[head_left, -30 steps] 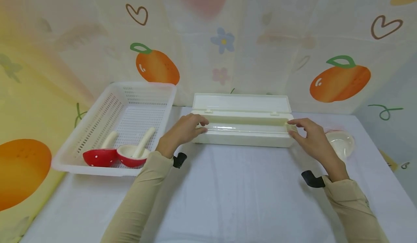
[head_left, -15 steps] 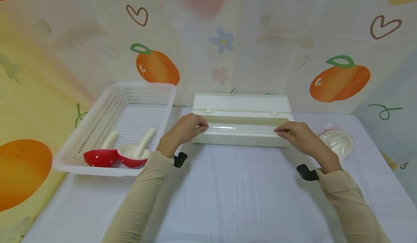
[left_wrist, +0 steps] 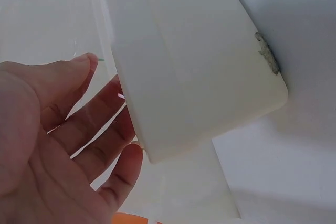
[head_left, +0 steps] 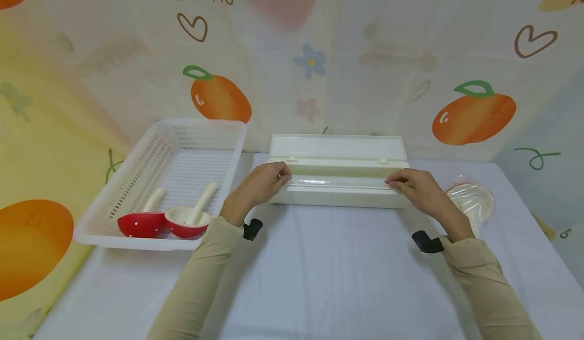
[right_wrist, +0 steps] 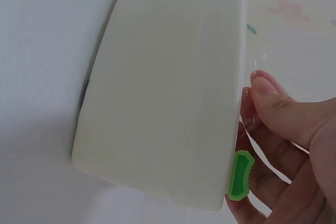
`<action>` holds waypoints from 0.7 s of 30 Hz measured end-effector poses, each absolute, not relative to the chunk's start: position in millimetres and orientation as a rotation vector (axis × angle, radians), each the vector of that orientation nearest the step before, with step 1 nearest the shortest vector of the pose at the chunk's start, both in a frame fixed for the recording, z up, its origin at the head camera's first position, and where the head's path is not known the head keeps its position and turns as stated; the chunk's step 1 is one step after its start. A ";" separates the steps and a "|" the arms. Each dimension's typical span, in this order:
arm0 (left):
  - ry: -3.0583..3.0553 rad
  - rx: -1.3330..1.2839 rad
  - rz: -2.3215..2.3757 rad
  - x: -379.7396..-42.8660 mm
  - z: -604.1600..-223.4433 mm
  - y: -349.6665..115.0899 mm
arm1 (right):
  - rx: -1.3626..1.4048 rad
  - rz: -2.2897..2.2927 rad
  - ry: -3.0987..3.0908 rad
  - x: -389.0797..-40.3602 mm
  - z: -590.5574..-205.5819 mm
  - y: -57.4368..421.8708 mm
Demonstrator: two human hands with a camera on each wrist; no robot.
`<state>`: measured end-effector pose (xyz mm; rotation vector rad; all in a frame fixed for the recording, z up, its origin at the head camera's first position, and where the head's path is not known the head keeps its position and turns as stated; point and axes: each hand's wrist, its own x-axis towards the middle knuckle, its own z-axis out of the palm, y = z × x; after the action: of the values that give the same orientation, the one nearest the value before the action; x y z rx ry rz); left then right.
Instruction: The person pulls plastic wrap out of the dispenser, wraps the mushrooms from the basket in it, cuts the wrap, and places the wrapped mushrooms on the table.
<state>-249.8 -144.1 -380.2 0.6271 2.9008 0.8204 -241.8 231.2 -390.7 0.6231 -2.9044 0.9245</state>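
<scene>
A long white cling film dispenser box [head_left: 339,198] lies with its hinged lid [head_left: 337,146] raised at the back. Clear, shiny cling film [head_left: 315,181] shows along its opening. My left hand [head_left: 262,185] is at the box's left end, thumb and index finger pinching the film's edge. At the right end my right hand [head_left: 422,190] pinches the film between thumb and fingertip, seen close in the right wrist view. Below that pinch, a green slide cutter [right_wrist: 241,176] sticks out from the box edge, beside the curled fingers.
Left of the box stands a white perforated basket [head_left: 159,242] with a red dotted ladle [head_left: 141,225] and a second red and white ladle [head_left: 187,228] in it. A dish [head_left: 472,200] under clear film sits at the right. A fruit-patterned cloth hangs behind.
My right hand has moved left from the box's right end and closed its fingertips on the film. My left thumb and index finger have come together. The head view has tilted up slightly.
</scene>
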 end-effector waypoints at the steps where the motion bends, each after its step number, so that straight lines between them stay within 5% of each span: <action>1: 2.907 0.635 0.821 -249.0 -380.3 -143.9 | 0.614 0.924 -2.903 -241.5 -390.6 230.9; 21: 2.905 0.695 0.986 -247.1 -381.2 -144.0 | 0.595 1.066 -2.907 -239.1 -385.0 232.3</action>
<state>-247.1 -144.0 -381.2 0.6945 2.9047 0.9859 -239.1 232.3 -385.0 0.5948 -2.9073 1.0662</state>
